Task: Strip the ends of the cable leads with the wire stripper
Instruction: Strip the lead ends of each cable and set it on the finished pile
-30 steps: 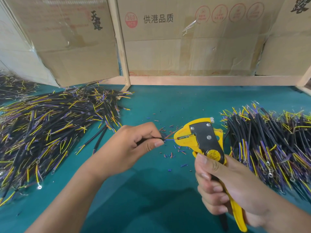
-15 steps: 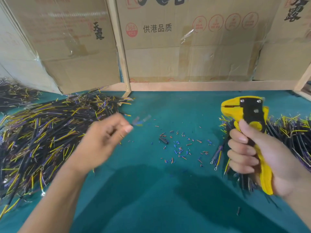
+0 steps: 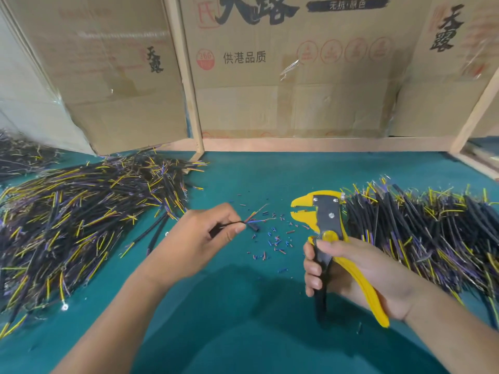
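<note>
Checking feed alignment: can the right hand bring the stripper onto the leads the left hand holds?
Probably yes: the wire stripper in the right hand faces the leads pinched by the left hand, with only scraps on the mat between.

A teal tabletop (image 3: 243, 333) spreads beneath the fingers. Beyond the fingertips, flattened cardboard boxes (image 3: 297, 76) printed with Chinese characters stand as a back wall, held by pale wooden posts (image 3: 186, 76) and a baseboard (image 3: 324, 144).

Left hand (image 3: 199, 236) pinches cable (image 3: 244, 221) (leads splayed); right hand (image 3: 351, 276) grips wire stripper (image 3: 321, 220).
</note>
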Demonstrator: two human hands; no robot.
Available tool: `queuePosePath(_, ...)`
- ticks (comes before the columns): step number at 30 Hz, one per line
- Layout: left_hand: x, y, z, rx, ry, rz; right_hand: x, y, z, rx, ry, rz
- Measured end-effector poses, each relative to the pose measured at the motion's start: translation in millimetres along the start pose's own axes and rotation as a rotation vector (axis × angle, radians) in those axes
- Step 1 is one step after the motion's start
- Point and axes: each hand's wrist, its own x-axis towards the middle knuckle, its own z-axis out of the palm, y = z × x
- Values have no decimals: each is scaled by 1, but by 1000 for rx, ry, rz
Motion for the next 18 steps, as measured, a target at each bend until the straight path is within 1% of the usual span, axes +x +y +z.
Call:
queuePosePath(3, 1, 7, 4, 8, 25, -7, -7, -7, 14, -102, 25, 21)
queuePosePath(7, 3, 18, 8, 10, 56, 3, -10, -9, 21, -110, 46, 50)
queuePosePath(18, 4, 27, 17, 37, 44, -2, -10, -5, 26, -106, -36, 39)
